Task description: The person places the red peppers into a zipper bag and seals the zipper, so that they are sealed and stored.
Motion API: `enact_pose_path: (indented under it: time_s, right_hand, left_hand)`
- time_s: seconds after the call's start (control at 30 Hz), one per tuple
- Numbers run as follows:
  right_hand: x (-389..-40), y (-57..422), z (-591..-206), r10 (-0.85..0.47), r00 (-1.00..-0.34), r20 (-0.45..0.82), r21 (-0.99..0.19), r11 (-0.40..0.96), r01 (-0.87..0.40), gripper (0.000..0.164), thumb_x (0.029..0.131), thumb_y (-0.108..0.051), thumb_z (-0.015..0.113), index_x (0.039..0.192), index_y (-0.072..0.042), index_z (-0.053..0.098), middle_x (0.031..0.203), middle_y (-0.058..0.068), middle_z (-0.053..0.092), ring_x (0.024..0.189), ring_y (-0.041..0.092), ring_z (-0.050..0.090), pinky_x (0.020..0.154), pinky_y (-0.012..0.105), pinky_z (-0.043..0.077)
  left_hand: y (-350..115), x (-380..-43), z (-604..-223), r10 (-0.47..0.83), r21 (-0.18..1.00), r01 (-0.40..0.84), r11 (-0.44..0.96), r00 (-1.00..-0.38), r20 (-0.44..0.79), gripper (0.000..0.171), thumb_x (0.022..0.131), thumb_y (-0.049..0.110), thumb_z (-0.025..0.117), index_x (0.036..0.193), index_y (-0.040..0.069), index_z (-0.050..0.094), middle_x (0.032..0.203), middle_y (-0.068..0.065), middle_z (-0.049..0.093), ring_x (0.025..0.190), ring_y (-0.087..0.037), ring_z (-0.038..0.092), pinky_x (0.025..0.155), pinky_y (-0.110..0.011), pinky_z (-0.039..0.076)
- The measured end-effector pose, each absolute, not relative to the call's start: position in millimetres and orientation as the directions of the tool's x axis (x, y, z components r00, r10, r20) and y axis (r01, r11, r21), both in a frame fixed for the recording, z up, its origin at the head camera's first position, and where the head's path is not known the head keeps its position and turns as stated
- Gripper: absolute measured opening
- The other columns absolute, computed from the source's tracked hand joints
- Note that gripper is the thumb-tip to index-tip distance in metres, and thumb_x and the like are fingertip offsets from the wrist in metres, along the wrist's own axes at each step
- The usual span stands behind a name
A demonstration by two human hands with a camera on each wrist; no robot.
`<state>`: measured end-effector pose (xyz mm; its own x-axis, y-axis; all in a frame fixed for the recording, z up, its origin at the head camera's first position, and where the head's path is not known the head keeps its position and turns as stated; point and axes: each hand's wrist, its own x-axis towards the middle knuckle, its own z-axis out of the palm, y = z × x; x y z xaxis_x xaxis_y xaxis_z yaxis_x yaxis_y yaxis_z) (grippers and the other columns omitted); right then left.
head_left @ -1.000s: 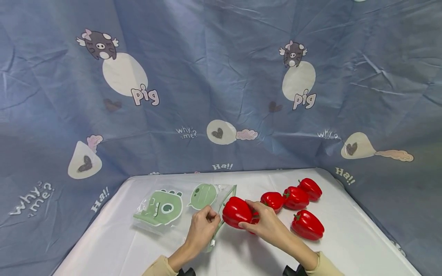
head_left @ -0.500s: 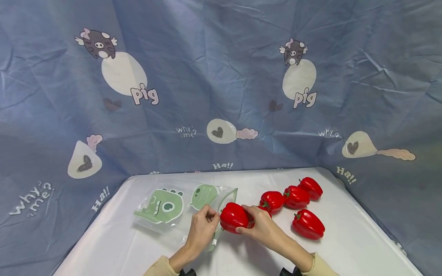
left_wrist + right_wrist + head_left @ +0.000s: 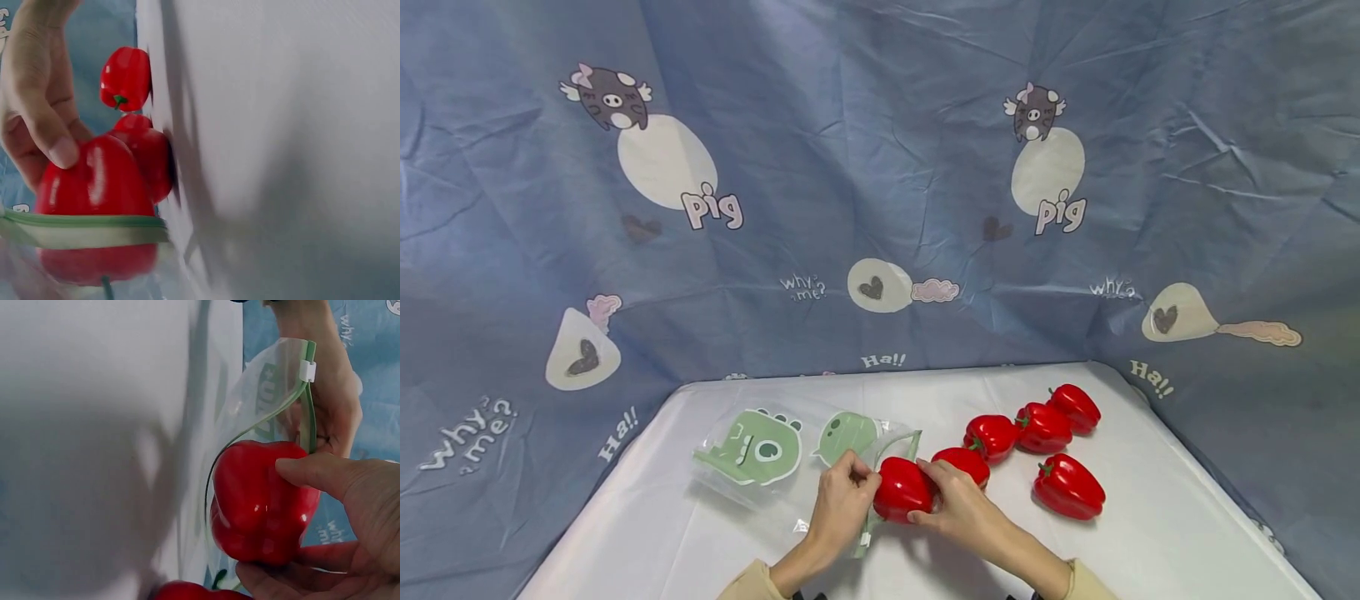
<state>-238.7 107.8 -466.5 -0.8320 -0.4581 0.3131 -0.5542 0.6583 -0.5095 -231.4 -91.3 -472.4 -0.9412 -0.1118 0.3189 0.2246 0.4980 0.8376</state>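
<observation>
Reaching in from six o'clock, both forearms met near the table's (image 3: 1150, 533) front middle. The right hand (image 3: 958, 512) curled round a glossy red bell pepper (image 3: 901, 487), thumb on top and fingers beneath, as the right wrist view showed, and held it at the mouth of a clear zip bag (image 3: 760, 458). The left hand (image 3: 842, 500) pinched the bag's green zip rim at the pepper's nine o'clock, keeping the mouth spread; the rim arched round the pepper, whose front part sat just inside.

Smooth and blocky, the pepper shone under the light. The bag was thin, crinkled plastic printed with pale green cartoon dinosaurs, with a small white slider on its zip. It lay flat toward ten o'clock of the hands and held nothing but the entering pepper. The table wore a plain white cover.

Four more red peppers (image 3: 1045, 429) lay at the hands' two o'clock, three in a touching row and one apart, nearer the front. Behind hung a creased blue cloth (image 3: 880, 167) with cartoon pigs.
</observation>
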Motion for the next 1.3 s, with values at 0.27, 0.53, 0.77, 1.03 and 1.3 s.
enact_pose_path:
  time_s: [0.27,0.53,0.77,1.03,1.3]
  right_hand:
    - [-234,105,-476,-0.497,-0.833,0.242,-0.525,0.655,-0.543,0.065,0.074,-0.026,0.079,0.129,-0.002,0.056,0.119,0.008,0.062,0.108,0.024,0.063,0.088,0.042,0.057]
    - [-230,104,-484,-0.515,-0.823,0.239,-0.543,0.632,-0.553,0.066,0.075,-0.02,0.075,0.133,0.0,0.052,0.124,0.005,0.057,0.113,0.022,0.06,0.093,0.042,0.055]
    - [-231,102,-487,-0.494,-0.827,0.268,-0.616,0.572,-0.542,0.063,0.077,-0.023,0.078,0.13,0.002,0.054,0.121,0.006,0.06,0.113,0.024,0.061,0.091,0.033,0.056]
    - [-234,97,-491,-0.475,-0.836,0.275,-0.703,0.493,-0.512,0.059,0.079,-0.026,0.079,0.128,0.0,0.057,0.118,0.006,0.063,0.11,0.022,0.063,0.089,0.027,0.056]
    - [-236,90,-495,-0.45,-0.844,0.291,-0.688,0.515,-0.511,0.061,0.078,-0.029,0.079,0.127,0.0,0.058,0.113,0.005,0.065,0.107,0.021,0.065,0.087,0.029,0.057]
  left_hand:
    - [-96,-229,-461,-0.05,0.829,0.159,0.535,-0.974,0.219,0.006,0.079,0.007,0.063,0.075,0.008,0.058,0.061,0.002,0.057,0.053,-0.005,0.051,0.047,-0.018,0.044]
    - [-98,-228,-459,0.061,0.921,0.113,0.372,-0.993,0.097,0.004,0.082,0.003,0.057,0.082,0.0,0.056,0.052,-0.004,0.058,0.035,-0.011,0.055,0.037,-0.034,0.052]
    - [-97,-227,-458,0.065,0.937,0.098,0.336,-0.995,0.081,0.006,0.082,0.004,0.057,0.085,-0.001,0.056,0.052,-0.007,0.06,0.038,-0.015,0.06,0.041,-0.035,0.054]
    - [-93,-223,-458,0.069,0.935,0.1,0.341,-0.994,0.082,0.007,0.083,0.003,0.057,0.087,-0.002,0.056,0.052,-0.005,0.059,0.037,-0.012,0.057,0.039,-0.036,0.054]
    - [-89,-219,-458,0.056,0.907,0.135,0.399,-0.991,0.122,0.006,0.083,0.003,0.058,0.087,-0.001,0.057,0.053,-0.002,0.057,0.036,-0.01,0.054,0.035,-0.029,0.05]
